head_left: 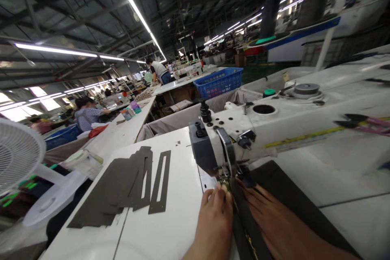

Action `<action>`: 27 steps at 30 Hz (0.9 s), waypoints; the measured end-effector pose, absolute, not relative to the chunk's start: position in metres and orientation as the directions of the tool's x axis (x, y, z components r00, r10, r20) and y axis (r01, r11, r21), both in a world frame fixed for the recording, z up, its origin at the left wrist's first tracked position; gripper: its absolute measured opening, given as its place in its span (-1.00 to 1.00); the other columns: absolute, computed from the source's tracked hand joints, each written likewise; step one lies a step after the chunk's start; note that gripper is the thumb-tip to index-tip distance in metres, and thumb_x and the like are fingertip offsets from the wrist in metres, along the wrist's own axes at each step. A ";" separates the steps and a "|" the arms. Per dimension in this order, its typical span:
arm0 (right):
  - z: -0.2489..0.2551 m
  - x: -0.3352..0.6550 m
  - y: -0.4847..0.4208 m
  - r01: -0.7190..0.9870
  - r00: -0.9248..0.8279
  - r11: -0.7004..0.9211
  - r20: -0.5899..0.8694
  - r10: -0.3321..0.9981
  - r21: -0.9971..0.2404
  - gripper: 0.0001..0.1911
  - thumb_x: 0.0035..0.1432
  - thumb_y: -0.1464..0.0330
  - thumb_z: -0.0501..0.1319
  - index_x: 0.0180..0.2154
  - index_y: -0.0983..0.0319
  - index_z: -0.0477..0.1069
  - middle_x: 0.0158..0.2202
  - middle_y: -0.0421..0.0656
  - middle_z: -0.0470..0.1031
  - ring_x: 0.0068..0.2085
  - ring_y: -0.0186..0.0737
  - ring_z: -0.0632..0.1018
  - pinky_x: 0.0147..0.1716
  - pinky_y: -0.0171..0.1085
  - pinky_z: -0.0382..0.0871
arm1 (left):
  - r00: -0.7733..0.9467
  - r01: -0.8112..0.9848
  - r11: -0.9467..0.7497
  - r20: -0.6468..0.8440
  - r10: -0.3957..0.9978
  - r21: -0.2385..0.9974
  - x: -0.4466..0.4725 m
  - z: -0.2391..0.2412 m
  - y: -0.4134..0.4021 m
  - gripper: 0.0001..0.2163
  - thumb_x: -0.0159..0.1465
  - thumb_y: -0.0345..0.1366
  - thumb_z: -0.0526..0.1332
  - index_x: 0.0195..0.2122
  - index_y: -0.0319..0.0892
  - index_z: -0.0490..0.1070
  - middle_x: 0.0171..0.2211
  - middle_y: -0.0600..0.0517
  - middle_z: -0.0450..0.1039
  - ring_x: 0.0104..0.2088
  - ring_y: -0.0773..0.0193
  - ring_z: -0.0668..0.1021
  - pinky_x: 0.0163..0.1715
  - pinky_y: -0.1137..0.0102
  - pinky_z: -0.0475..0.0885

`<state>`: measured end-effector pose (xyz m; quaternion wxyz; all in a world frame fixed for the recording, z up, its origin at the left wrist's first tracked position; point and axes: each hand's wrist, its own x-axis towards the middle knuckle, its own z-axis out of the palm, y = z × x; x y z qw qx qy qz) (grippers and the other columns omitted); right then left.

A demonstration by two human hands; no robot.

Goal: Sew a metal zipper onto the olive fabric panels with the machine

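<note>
A white sewing machine (pixel 258 130) stands in front of me, its grey head over the white table. Under its presser foot runs a dark zipper (pixel 251 241) with gold-coloured teeth, lying along grey-brown fabric (pixel 304 199). My left hand (pixel 215 219) is left of the seam, fingers curled and pinched on the zipper edge close to the foot. On the other side, my right hand (pixel 271 215) lies flat with fingers stretched forward over the fabric, fingertips beside the foot and partly hidden there. A stack of grey-brown cut pieces (pixel 118 187) and one slotted piece (pixel 160 183) lie to the left.
A white fan (pixel 18 158) stands at far left. Pink-handled snips (pixel 368 124) rest on the machine arm, near a yellow measuring tape (pixel 304 136). Beyond the table are a blue basket (pixel 219 83) and thread cones (pixel 269 16). Other people work at tables farther back.
</note>
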<state>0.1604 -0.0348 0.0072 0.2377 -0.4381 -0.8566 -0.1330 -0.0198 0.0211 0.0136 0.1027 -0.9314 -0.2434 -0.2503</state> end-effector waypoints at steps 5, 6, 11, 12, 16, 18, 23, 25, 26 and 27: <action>0.001 0.159 -0.033 0.832 -0.482 0.554 0.539 0.691 0.035 -0.31 0.05 0.52 0.02 0.25 0.39 0.01 0.12 0.10 0.30 0.07 -0.02 0.40 0.08 -0.01 0.26 | 0.753 0.511 -0.859 0.499 0.428 -0.034 -0.019 0.012 0.024 -0.78 0.34 -0.49 -0.02 -0.07 -0.32 0.35 -0.15 -0.20 0.43 -0.11 0.13 0.50 -0.15 0.21 0.47; 0.001 0.159 -0.032 0.829 -0.487 0.559 0.542 0.685 0.038 -0.33 0.06 0.52 0.02 0.25 0.39 0.03 0.11 0.10 0.31 0.06 -0.01 0.41 0.06 0.00 0.28 | 0.755 0.510 -0.860 0.491 0.434 -0.024 -0.019 0.012 0.024 -0.78 0.34 -0.49 -0.01 -0.07 -0.32 0.35 -0.14 -0.20 0.42 -0.12 0.12 0.49 -0.16 0.21 0.48; 0.000 0.158 -0.026 0.820 -0.477 0.570 0.498 0.724 -0.043 -0.45 0.15 0.46 0.03 0.20 0.33 0.15 0.12 0.08 0.31 0.09 0.00 0.38 0.10 0.04 0.24 | 0.743 0.531 -0.840 0.414 0.526 0.115 -0.019 0.020 0.025 -0.76 0.26 -0.54 0.07 -0.06 -0.29 0.33 -0.12 -0.19 0.37 -0.12 0.10 0.44 -0.13 0.22 0.46; 0.000 0.158 -0.023 0.818 -0.469 0.569 0.482 0.740 -0.078 -0.47 0.18 0.45 0.03 0.20 0.31 0.17 0.12 0.08 0.30 0.11 0.00 0.36 0.12 0.05 0.20 | 0.737 0.540 -0.829 0.395 0.549 0.145 -0.019 0.021 0.026 -0.76 0.25 -0.56 0.07 -0.08 -0.27 0.35 -0.13 -0.18 0.36 -0.12 0.10 0.43 -0.14 0.23 0.46; 0.002 0.163 -0.012 0.787 -0.468 0.593 0.461 0.754 -0.172 -0.52 0.21 0.43 0.05 0.18 0.29 0.20 0.11 0.08 0.32 0.15 -0.02 0.30 0.16 0.08 0.10 | 0.709 0.573 -0.797 0.370 0.600 0.191 -0.016 0.021 0.033 -0.79 0.24 -0.55 0.07 -0.18 -0.25 0.41 -0.20 -0.14 0.38 -0.18 0.11 0.45 -0.19 0.24 0.48; 0.007 0.166 -0.014 0.782 -0.468 0.601 0.481 0.741 -0.164 -0.53 0.18 0.47 0.04 0.15 0.30 0.23 0.09 0.08 0.34 0.15 -0.04 0.32 0.15 0.06 0.13 | 0.696 0.580 -0.790 0.382 0.608 0.200 -0.016 0.022 0.033 -0.79 0.24 -0.55 0.05 -0.19 -0.23 0.42 -0.22 -0.12 0.39 -0.19 0.12 0.47 -0.19 0.24 0.48; 0.016 0.164 -0.059 0.744 -0.471 0.662 0.630 0.617 -0.092 -0.68 0.12 0.44 0.09 -0.07 0.28 0.40 -0.10 0.03 0.47 -0.08 -0.11 0.49 -0.07 -0.18 0.39 | 0.718 0.516 -0.815 0.386 0.580 0.265 -0.028 0.025 0.016 -0.68 0.16 -0.55 0.14 -0.06 -0.21 0.39 -0.07 -0.15 0.40 -0.06 0.09 0.46 -0.05 0.21 0.44; 0.011 0.158 -0.079 0.719 -0.482 0.693 0.681 0.551 -0.052 -0.75 0.12 0.48 0.06 -0.19 0.25 0.44 -0.21 -0.03 0.51 -0.20 -0.17 0.52 -0.15 -0.24 0.41 | 0.721 0.484 -0.822 0.397 0.568 0.298 -0.034 0.024 0.007 -0.64 0.14 -0.56 0.15 -0.02 -0.21 0.39 -0.01 -0.15 0.40 0.01 0.05 0.44 0.03 0.16 0.38; 0.008 0.154 -0.086 0.726 -0.472 0.687 0.704 0.531 -0.032 -0.74 0.12 0.53 0.03 -0.23 0.24 0.44 -0.25 -0.06 0.52 -0.23 -0.19 0.52 -0.16 -0.26 0.41 | 0.711 0.480 -0.819 0.407 0.574 0.315 -0.035 0.023 0.004 -0.64 0.14 -0.57 0.14 -0.03 -0.21 0.40 0.00 -0.14 0.40 0.02 0.05 0.44 0.05 0.15 0.37; 0.004 0.151 -0.092 0.742 -0.458 0.670 0.722 0.518 -0.009 -0.72 0.12 0.57 0.01 -0.27 0.23 0.44 -0.27 -0.08 0.52 -0.24 -0.20 0.52 -0.16 -0.26 0.41 | 0.696 0.481 -0.810 0.416 0.585 0.335 -0.036 0.022 0.002 -0.65 0.15 -0.57 0.15 -0.04 -0.20 0.42 0.00 -0.13 0.41 0.02 0.06 0.44 0.06 0.15 0.36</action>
